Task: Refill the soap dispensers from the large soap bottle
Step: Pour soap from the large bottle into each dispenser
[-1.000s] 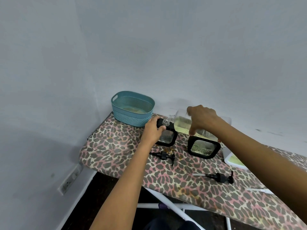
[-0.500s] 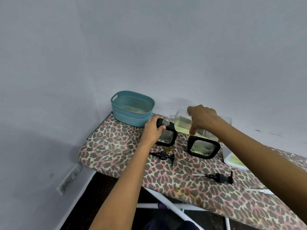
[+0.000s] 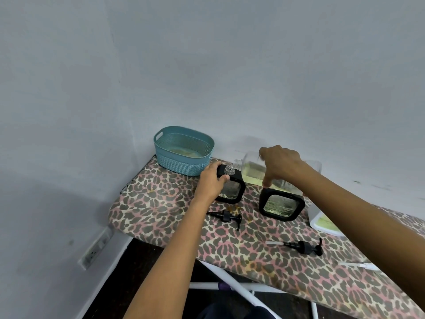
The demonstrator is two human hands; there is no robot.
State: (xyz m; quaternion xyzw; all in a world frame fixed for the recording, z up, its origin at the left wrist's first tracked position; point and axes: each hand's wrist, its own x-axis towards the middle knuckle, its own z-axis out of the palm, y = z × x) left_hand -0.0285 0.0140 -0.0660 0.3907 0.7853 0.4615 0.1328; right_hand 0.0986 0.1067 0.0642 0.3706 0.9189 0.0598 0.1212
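Observation:
Two black-framed square soap dispensers stand on the leopard-print ironing board (image 3: 161, 215). My left hand (image 3: 210, 180) grips the top of the left dispenser (image 3: 231, 191), whose clear neck is uncapped. My right hand (image 3: 279, 166) holds the large clear soap bottle (image 3: 249, 171) tipped on its side, its mouth right at that neck, yellow-green soap inside. The right dispenser (image 3: 281, 207) stands apart below the bottle and holds some greenish soap. Two black pump heads lie on the board: one (image 3: 226, 217) in front of the left dispenser, another (image 3: 303, 247) further right.
A teal woven basket (image 3: 184, 155) sits at the board's far left end against the wall. A white tray (image 3: 324, 223) with green contents lies at the right, partly behind my right arm. A small white stick (image 3: 361, 265) lies near the right edge. White board legs show below.

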